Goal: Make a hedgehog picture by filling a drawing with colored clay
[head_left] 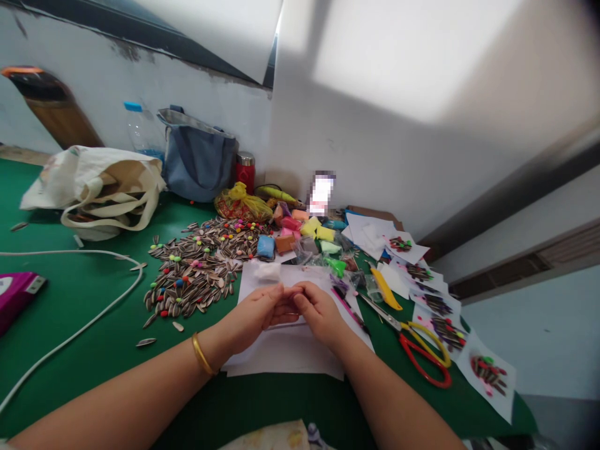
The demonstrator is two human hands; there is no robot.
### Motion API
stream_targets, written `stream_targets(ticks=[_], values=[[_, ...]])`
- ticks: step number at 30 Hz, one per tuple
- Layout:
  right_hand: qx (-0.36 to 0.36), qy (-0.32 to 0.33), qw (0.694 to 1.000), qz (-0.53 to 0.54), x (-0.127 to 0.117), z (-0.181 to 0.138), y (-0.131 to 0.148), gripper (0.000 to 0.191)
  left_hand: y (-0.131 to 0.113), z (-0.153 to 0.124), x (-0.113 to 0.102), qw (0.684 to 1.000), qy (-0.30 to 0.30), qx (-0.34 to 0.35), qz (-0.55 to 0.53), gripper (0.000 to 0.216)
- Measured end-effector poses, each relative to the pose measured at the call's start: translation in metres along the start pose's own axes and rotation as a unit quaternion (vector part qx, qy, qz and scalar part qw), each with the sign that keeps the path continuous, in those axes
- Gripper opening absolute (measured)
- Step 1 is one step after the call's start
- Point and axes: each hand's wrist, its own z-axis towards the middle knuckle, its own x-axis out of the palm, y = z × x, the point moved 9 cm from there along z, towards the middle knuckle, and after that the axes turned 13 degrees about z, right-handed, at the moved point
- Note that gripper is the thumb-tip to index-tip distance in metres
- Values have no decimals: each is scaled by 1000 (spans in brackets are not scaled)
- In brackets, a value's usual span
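My left hand (255,312) and my right hand (317,309) meet fingertip to fingertip over a white sheet of paper (290,350) on the green table (84,312). Both hands are closed in a pinch on something small between them that I cannot make out. A gold bangle (202,354) sits on my left wrist. Just beyond the hands lies a pile of striped sunflower seeds (197,269), some with coloured clay dots. Small blocks of coloured clay (300,234) lie behind the paper.
Red and yellow scissors (422,350), a yellow tool (387,290) and paper cards with seed patterns (440,312) lie to the right. A cream tote bag (94,187), blue bag (199,156), bottle (138,128), red cup (245,169), white cable (94,300) and pink device (16,290) sit left and behind.
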Motion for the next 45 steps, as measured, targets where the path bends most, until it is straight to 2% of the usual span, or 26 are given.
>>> stream_targets(ticks=[3, 7, 14, 18, 22, 24, 26, 29, 31, 33, 36, 40, 42, 45], values=[[3, -7, 1000, -24, 0, 0, -1, 32, 0, 0, 0, 1000, 4, 1, 16, 51], [-10, 5, 1000, 13, 2, 1, 3, 33, -2, -1, -1, 1000, 5, 14, 14, 51], [14, -18, 1000, 0, -1, 2, 2, 26, -9, -2, 6, 999, 28, 34, 7, 50], [-21, -44, 999, -7, -9, 3, 7, 33, -10, -1, -1, 999, -3, 38, -7, 49], [-73, -85, 994, -13, -17, 1, 19, 16, -9, -2, 1, 999, 10, 36, -15, 58], [-88, -88, 992, -26, -16, 1, 23, 12, -10, -2, -2, 999, -5, 42, 33, 56], [-101, -86, 990, -40, -14, 0, 26, 10, -16, -2, -11, 986, -50, 73, 144, 50], [-89, -77, 991, -65, -9, -1, 23, 10, -35, -4, -19, 916, -121, 156, 348, 33], [-48, -82, 992, -83, -7, -2, 16, 11, -42, -7, -20, 869, -141, 197, 431, 25], [-13, -100, 991, -93, -9, -3, 11, 14, -45, -7, -17, 845, -136, 218, 470, 20], [-4, -107, 992, -70, -10, -4, 12, 18, -47, -9, -16, 845, -143, 221, 466, 14], [-19, -60, 998, -27, -5, -2, 15, 21, -47, -9, -24, 888, -181, 178, 384, 16], [-31, -42, 998, -38, -5, -1, 16, 18, -44, -8, -25, 897, -182, 161, 370, 21], [-34, -43, 996, -77, -6, -1, 15, 17, -49, -11, -24, 869, -191, 192, 414, 25]])
